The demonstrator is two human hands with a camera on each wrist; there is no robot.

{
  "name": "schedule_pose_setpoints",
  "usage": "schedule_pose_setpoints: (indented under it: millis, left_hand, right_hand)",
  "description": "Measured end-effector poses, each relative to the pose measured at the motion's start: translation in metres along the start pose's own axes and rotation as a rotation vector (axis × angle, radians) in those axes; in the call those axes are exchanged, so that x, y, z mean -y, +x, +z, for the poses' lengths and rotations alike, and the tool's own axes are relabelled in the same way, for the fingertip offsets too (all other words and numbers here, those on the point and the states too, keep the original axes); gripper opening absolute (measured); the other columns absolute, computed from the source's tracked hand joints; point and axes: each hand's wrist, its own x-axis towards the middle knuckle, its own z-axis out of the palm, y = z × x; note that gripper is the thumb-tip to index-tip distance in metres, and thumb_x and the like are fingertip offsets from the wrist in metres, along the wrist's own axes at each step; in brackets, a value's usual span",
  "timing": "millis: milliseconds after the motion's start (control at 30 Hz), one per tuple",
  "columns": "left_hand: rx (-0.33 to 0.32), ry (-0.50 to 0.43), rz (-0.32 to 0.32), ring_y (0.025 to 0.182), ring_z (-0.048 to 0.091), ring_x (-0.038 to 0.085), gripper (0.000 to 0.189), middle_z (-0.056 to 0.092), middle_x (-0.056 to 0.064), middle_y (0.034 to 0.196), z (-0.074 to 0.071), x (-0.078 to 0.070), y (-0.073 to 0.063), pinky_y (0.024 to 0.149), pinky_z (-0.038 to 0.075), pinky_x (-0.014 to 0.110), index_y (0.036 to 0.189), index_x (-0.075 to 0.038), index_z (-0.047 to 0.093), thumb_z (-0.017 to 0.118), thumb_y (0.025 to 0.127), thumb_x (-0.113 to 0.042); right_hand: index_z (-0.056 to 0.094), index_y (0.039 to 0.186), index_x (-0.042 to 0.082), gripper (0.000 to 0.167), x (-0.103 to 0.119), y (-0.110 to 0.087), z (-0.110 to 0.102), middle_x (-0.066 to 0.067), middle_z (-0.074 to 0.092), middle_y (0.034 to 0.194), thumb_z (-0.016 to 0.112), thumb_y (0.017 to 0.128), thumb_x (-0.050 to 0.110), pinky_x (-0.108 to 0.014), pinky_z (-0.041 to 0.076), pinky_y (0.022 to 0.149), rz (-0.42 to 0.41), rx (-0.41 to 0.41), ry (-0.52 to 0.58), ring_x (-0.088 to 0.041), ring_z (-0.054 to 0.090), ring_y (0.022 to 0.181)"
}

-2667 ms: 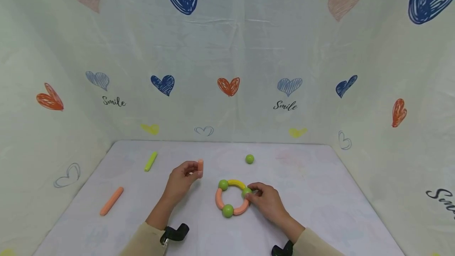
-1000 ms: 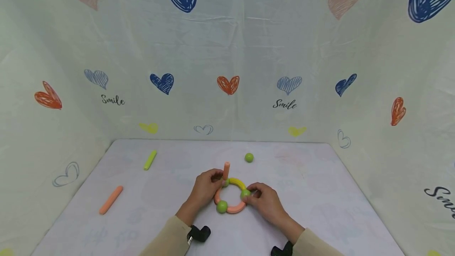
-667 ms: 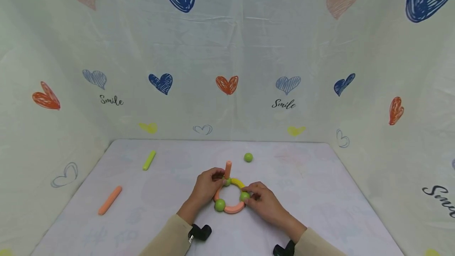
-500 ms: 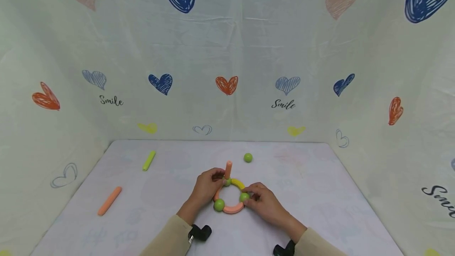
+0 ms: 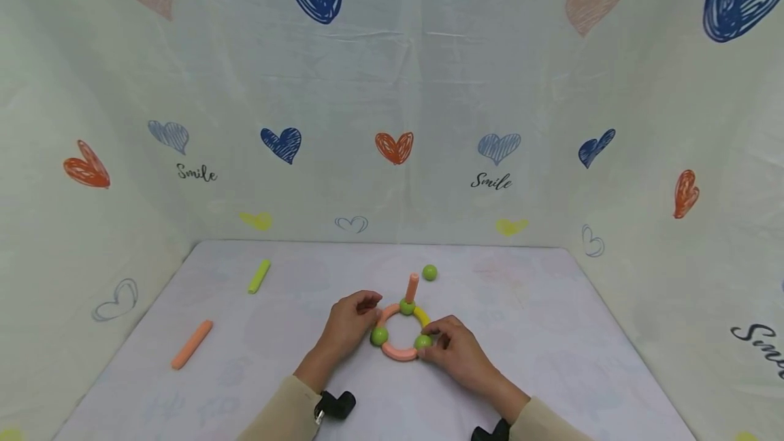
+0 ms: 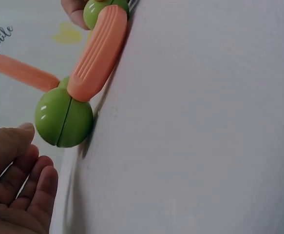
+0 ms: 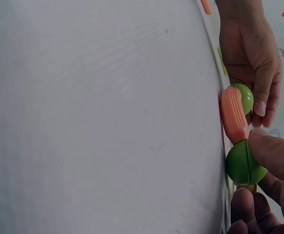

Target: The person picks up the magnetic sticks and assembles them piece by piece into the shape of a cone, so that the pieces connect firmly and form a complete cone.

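A ring of curved orange pieces (image 5: 401, 354), a curved yellow piece (image 5: 422, 316) and three green balls lies on the table. From the far green ball (image 5: 407, 306) a short orange rod (image 5: 412, 288) sticks up. My right hand (image 5: 456, 349) pinches the near-right green ball (image 7: 244, 163) between thumb and fingers. Beside the ring's left side is my left hand (image 5: 346, 325), its fingers loosely bent and holding nothing. In the left wrist view its thumb tip is close to the left green ball (image 6: 64, 118).
A loose green ball (image 5: 430, 272) lies behind the ring. Toward the left of the white table (image 5: 294, 359) are a longer orange rod (image 5: 192, 344) and a lime-green rod (image 5: 259, 276). A heart-printed curtain (image 5: 441, 101) encloses the back and sides.
My left hand brought the short orange rod to the far ball and let go; the rod now stands there. The ring has turned clockwise, while my right hand stays at its ball.
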Motion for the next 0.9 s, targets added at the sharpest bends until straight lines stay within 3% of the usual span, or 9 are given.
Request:
schedule_pose_setpoints:
  millis: [133,267,433,600,733,900]
  left_hand:
    - [-0.053,0.018,-0.027,0.112,0.069,0.024,0.024,0.075,0.006,0.119,-0.014,0.001,-0.004,0.095,0.059,0.044,0.121,-0.011,0.075,0.075,0.097,-0.010]
    - [-0.102,0.033,-0.046,0.111,0.067,0.024,0.026,0.074,0.010,0.121,-0.038,0.005,-0.007,0.094,0.058,0.043,0.123,-0.011,0.075,0.076,0.097,-0.012]
    - [-0.141,0.079,-0.048,0.117,0.064,0.027,0.031,0.072,0.012,0.128,-0.082,0.012,-0.014,0.100,0.051,0.044,0.128,-0.009,0.072,0.076,0.098,-0.015]
    - [-0.195,0.176,-0.050,0.123,0.061,0.032,0.035,0.070,0.014,0.134,-0.131,0.023,-0.033,0.099,0.046,0.046,0.133,-0.007,0.069,0.072,0.101,-0.019]
    - [-0.260,0.274,-0.061,0.120,0.060,0.031,0.038,0.069,0.017,0.133,-0.167,0.037,-0.051,0.091,0.046,0.034,0.134,-0.005,0.068,0.073,0.102,-0.024]
    - [-0.306,0.324,-0.149,0.115,0.059,0.025,0.045,0.068,0.020,0.134,-0.205,0.055,-0.070,0.078,0.043,0.019,0.135,-0.006,0.067,0.073,0.101,-0.035]
  right_hand:
    - [0.074,0.110,0.017,0.030,-0.003,0.000,0.001,0.000,0.059,0.104,0.088,0.087,0.030,-0.021,0.046,0.066,-0.002,-0.013,0.001,-0.007,0.054,0.077]
    - [0.073,0.109,0.017,0.029,-0.003,-0.001,0.001,0.000,0.058,0.104,0.088,0.087,0.029,-0.021,0.046,0.066,-0.010,-0.023,0.001,-0.006,0.054,0.076]
    - [0.075,0.115,0.014,0.032,-0.002,-0.002,0.000,-0.001,0.058,0.104,0.086,0.089,0.028,-0.021,0.046,0.066,-0.006,-0.010,0.013,-0.006,0.054,0.077]
    - [0.076,0.120,0.016,0.033,-0.002,-0.002,0.000,0.001,0.057,0.105,0.083,0.092,0.032,-0.021,0.045,0.067,0.017,0.024,-0.018,-0.007,0.053,0.079]
    - [0.076,0.120,0.016,0.033,-0.003,-0.002,-0.001,0.000,0.056,0.105,0.082,0.092,0.032,-0.022,0.045,0.067,0.020,0.035,-0.022,-0.007,0.053,0.079]
    - [0.077,0.120,0.016,0.032,-0.003,-0.002,-0.002,0.000,0.057,0.105,0.082,0.092,0.032,-0.022,0.044,0.067,0.011,0.033,-0.027,-0.007,0.053,0.079]
